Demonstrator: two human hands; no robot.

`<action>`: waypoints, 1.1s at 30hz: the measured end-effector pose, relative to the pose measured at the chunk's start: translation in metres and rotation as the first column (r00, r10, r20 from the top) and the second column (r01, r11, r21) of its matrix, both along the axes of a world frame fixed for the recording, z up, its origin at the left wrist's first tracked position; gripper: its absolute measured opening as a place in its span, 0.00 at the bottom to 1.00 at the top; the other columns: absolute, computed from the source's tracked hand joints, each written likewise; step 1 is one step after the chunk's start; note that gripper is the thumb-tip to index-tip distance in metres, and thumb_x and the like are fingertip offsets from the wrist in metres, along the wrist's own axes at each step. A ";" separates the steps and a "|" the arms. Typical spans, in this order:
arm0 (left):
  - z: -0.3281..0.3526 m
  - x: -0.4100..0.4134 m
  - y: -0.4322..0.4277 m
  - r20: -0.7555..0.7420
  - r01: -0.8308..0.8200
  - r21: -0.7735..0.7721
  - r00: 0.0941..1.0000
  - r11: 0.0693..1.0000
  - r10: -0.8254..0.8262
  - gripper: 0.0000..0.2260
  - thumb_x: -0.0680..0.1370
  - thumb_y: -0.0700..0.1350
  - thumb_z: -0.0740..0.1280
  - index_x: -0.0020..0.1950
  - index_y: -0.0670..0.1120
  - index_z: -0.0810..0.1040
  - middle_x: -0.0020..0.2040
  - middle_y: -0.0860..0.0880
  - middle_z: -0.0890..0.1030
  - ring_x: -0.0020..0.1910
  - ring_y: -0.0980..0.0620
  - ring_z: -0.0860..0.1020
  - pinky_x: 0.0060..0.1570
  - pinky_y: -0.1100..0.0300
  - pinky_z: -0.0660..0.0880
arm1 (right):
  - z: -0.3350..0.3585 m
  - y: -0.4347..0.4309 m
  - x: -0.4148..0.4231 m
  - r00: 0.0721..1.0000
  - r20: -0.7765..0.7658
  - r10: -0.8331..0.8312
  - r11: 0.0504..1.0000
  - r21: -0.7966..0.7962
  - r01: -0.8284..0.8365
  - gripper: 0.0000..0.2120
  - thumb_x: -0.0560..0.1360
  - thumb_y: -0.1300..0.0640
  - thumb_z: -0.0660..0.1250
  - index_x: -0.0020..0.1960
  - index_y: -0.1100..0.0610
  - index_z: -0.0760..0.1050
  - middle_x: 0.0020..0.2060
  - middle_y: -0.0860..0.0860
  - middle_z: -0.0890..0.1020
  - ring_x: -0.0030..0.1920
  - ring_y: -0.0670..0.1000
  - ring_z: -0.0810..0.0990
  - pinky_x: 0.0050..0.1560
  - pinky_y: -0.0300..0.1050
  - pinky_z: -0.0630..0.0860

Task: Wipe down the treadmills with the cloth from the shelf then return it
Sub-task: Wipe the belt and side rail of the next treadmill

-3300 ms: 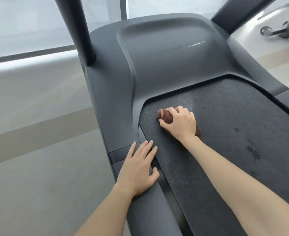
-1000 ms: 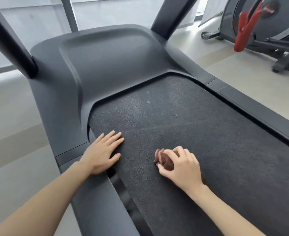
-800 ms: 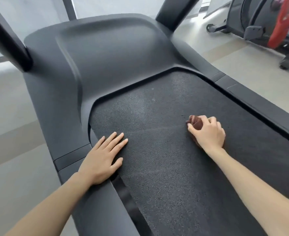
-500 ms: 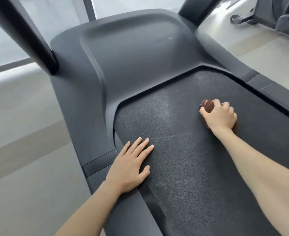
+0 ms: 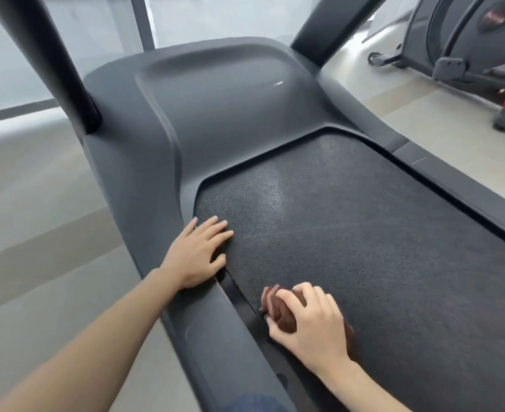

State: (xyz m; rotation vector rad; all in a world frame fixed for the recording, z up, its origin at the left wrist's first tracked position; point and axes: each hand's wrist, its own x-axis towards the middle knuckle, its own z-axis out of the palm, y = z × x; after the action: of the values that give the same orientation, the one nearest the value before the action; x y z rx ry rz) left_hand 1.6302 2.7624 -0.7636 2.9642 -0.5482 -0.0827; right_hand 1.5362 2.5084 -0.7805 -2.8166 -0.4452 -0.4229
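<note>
Treadmill belt [image 5: 379, 248], viewed from above. The right hand [image 5: 313, 325] curls its fingers and thumb round a bunched brown cloth [image 5: 278, 307] and holds it down on the belt at the belt's left edge, just beside the left side rail [image 5: 215, 337]. The left hand [image 5: 196, 257] lies flat, fingers straight and slightly spread, with the palm on that rail and the fingertips on the belt's front left corner. Ahead of the belt rises the grey motor cover [image 5: 215, 114]. A dark upright post [image 5: 61, 69] stands ahead and left of the belt. Another exercise machine [image 5: 468, 40] stands on the pale floor [image 5: 37, 218], well to the right of the belt.
</note>
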 end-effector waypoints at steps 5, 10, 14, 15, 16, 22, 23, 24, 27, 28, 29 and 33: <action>-0.005 0.023 0.039 0.075 -0.030 0.033 0.997 0.999 0.028 0.30 0.73 0.60 0.44 0.74 0.56 0.63 0.75 0.53 0.62 0.76 0.53 0.51 0.74 0.49 0.42 | -0.001 0.008 0.041 0.999 0.047 0.021 1.000 0.010 -0.022 0.16 0.64 0.40 0.69 0.45 0.48 0.78 0.38 0.49 0.76 0.37 0.53 0.76 0.37 0.46 0.74; -0.013 0.024 0.042 0.114 -0.009 -0.034 0.993 0.999 0.013 0.26 0.73 0.57 0.53 0.70 0.54 0.70 0.71 0.51 0.69 0.74 0.51 0.59 0.73 0.48 0.46 | -0.001 0.023 0.114 0.998 0.053 -0.029 0.999 0.018 0.028 0.16 0.65 0.38 0.66 0.47 0.47 0.79 0.38 0.49 0.76 0.40 0.53 0.77 0.39 0.47 0.75; -0.011 0.024 0.042 0.121 -0.027 -0.063 0.992 0.998 0.035 0.25 0.73 0.56 0.54 0.69 0.54 0.71 0.71 0.52 0.69 0.74 0.52 0.59 0.73 0.49 0.46 | 0.001 0.041 0.190 0.988 0.064 -0.143 0.990 0.018 0.143 0.18 0.66 0.38 0.68 0.48 0.49 0.79 0.41 0.52 0.77 0.42 0.56 0.78 0.42 0.48 0.73; -0.010 0.024 0.042 0.120 -0.028 -0.077 0.992 0.997 0.037 0.24 0.74 0.56 0.54 0.69 0.54 0.72 0.71 0.52 0.70 0.74 0.52 0.59 0.73 0.49 0.46 | 0.000 0.048 0.208 0.973 0.051 -0.225 0.974 0.028 0.223 0.19 0.67 0.39 0.68 0.50 0.50 0.79 0.43 0.53 0.78 0.45 0.58 0.78 0.44 0.49 0.72; -0.009 0.024 0.042 0.118 -0.025 -0.091 0.992 0.996 0.036 0.24 0.74 0.55 0.54 0.68 0.54 0.72 0.71 0.52 0.70 0.74 0.52 0.59 0.74 0.50 0.45 | 0.000 0.056 0.223 0.947 0.024 -0.320 0.947 0.037 0.319 0.20 0.68 0.39 0.68 0.52 0.51 0.78 0.46 0.55 0.78 0.47 0.59 0.77 0.46 0.50 0.71; -0.006 0.022 0.039 0.136 -0.095 -0.236 0.982 0.967 0.130 0.25 0.76 0.46 0.63 0.73 0.46 0.65 0.75 0.45 0.62 0.75 0.49 0.57 0.75 0.54 0.46 | 0.012 0.075 0.212 0.908 -0.094 -0.409 0.912 0.002 0.411 0.22 0.69 0.39 0.66 0.57 0.51 0.77 0.50 0.57 0.77 0.52 0.60 0.75 0.52 0.51 0.67; -0.005 0.021 0.039 0.146 -0.124 -0.248 0.976 0.961 0.164 0.26 0.75 0.45 0.63 0.74 0.45 0.64 0.75 0.44 0.62 0.75 0.48 0.58 0.75 0.53 0.47 | 0.015 0.076 0.194 0.940 -0.096 -0.326 0.944 0.011 0.329 0.21 0.69 0.39 0.68 0.56 0.50 0.78 0.49 0.56 0.77 0.50 0.60 0.75 0.51 0.51 0.68; -0.004 0.020 0.038 0.154 -0.152 -0.250 0.969 0.956 0.194 0.27 0.75 0.44 0.63 0.74 0.44 0.64 0.75 0.44 0.62 0.75 0.48 0.59 0.75 0.53 0.48 | 0.017 0.078 0.172 0.967 -0.089 -0.240 0.970 0.027 0.243 0.20 0.67 0.39 0.69 0.54 0.50 0.79 0.46 0.55 0.77 0.48 0.59 0.76 0.49 0.50 0.69; 0.000 0.019 0.037 0.159 -0.201 -0.227 0.958 0.953 0.239 0.26 0.75 0.45 0.61 0.73 0.41 0.64 0.74 0.43 0.64 0.74 0.47 0.60 0.75 0.51 0.48 | 0.010 0.084 0.105 0.999 -0.020 -0.039 0.998 0.054 0.040 0.16 0.64 0.40 0.70 0.47 0.48 0.79 0.39 0.51 0.76 0.40 0.56 0.75 0.41 0.48 0.72; 0.000 0.019 0.037 0.154 -0.205 -0.218 0.958 0.954 0.241 0.26 0.76 0.45 0.61 0.73 0.40 0.64 0.74 0.43 0.64 0.74 0.47 0.60 0.75 0.51 0.48 | 0.006 0.086 0.087 1.000 -0.003 0.018 0.999 0.041 -0.018 0.15 0.63 0.40 0.69 0.45 0.47 0.78 0.39 0.50 0.75 0.39 0.55 0.74 0.39 0.48 0.71; 0.000 0.019 0.037 0.152 -0.206 -0.209 0.959 0.956 0.239 0.26 0.76 0.44 0.62 0.73 0.40 0.64 0.73 0.43 0.65 0.74 0.47 0.60 0.75 0.51 0.48 | 0.002 0.088 0.077 0.998 0.013 0.057 0.998 0.031 -0.057 0.15 0.63 0.40 0.68 0.45 0.47 0.77 0.39 0.49 0.74 0.38 0.54 0.73 0.38 0.47 0.70; -0.002 0.022 0.038 0.153 -0.190 -0.203 0.963 0.961 0.223 0.28 0.73 0.46 0.60 0.72 0.39 0.65 0.72 0.43 0.67 0.73 0.46 0.62 0.74 0.48 0.53 | -0.002 0.104 0.100 0.994 0.063 0.086 0.996 0.031 -0.089 0.14 0.63 0.39 0.68 0.44 0.46 0.77 0.38 0.49 0.75 0.38 0.54 0.74 0.38 0.47 0.71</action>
State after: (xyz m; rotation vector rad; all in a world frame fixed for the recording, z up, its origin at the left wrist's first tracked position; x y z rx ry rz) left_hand 1.6518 2.8005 -0.7660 2.8384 -0.2438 0.2382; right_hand 1.6363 2.6122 -0.7830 -2.7451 -0.5665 -0.4953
